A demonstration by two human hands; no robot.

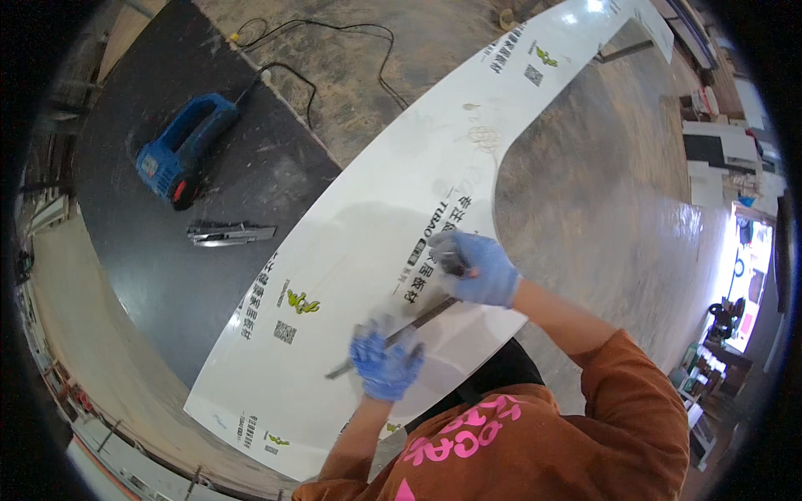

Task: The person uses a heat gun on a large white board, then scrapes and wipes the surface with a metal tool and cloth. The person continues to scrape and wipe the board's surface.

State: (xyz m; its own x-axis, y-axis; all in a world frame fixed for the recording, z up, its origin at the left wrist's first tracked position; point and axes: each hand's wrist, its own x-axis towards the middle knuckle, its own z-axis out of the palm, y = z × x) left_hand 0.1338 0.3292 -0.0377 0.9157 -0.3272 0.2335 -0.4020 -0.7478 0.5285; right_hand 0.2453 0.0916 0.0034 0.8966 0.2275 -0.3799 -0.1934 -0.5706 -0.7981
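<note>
One half-hidden dark object (452,259) clamped in right hand (482,269); blurred left hand (386,361) overlaps strip (435,313), grip unclear.

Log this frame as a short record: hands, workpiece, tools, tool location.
Left hand: blue-gloved, over thin dark strip; blurred, grip unclear
Right hand: blue-gloved, holding dark object, kind unclear
Workpiece: white printed board, one edge curved inward, beneath both hands
Tools: blue power tool, silver hand tool
Tool location: dark panel, left of the white printed board
</note>
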